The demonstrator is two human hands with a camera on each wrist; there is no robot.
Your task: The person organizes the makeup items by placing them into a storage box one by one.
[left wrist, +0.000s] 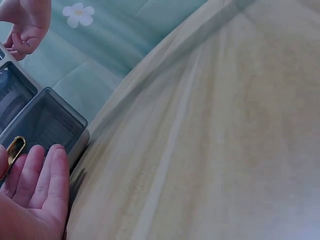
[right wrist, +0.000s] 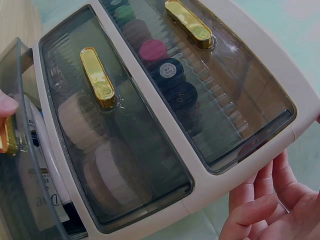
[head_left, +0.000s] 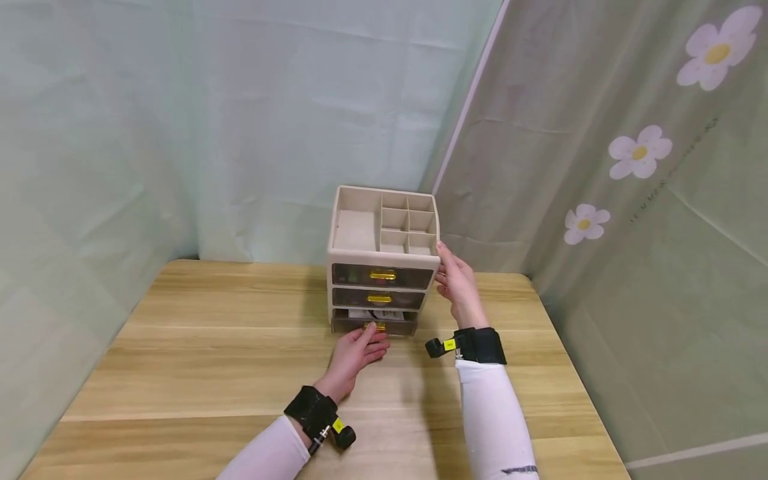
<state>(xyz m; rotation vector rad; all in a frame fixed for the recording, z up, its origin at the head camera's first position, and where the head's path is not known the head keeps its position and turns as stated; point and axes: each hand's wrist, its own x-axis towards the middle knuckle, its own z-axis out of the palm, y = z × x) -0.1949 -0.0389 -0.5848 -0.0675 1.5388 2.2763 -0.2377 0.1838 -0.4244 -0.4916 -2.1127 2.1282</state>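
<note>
A cream desktop organizer (head_left: 384, 255) with three dark clear-front drawers and gold handles stands near the table's back edge. Its bottom drawer (head_left: 393, 326) is pulled out a little, showing a white printed packet (right wrist: 42, 195) inside. My left hand (head_left: 358, 350) is at that drawer, thumb and fingers about its gold handle (left wrist: 15, 150), the other fingers extended below. Against the organizer's right side rests my right hand (head_left: 458, 283), thumb up at the top front corner, fingers loosely bent. Through the middle drawer (right wrist: 115, 165) show round pale items; the top drawer (right wrist: 170, 70) has several colored caps.
The organizer's top has one large compartment (head_left: 355, 230) and several small ones (head_left: 394, 219). Beneath it is a wood-grain table (head_left: 198, 360). Pale green curtains (head_left: 312, 120) hang behind and at both sides, with white flowers (head_left: 639, 153) on the right one.
</note>
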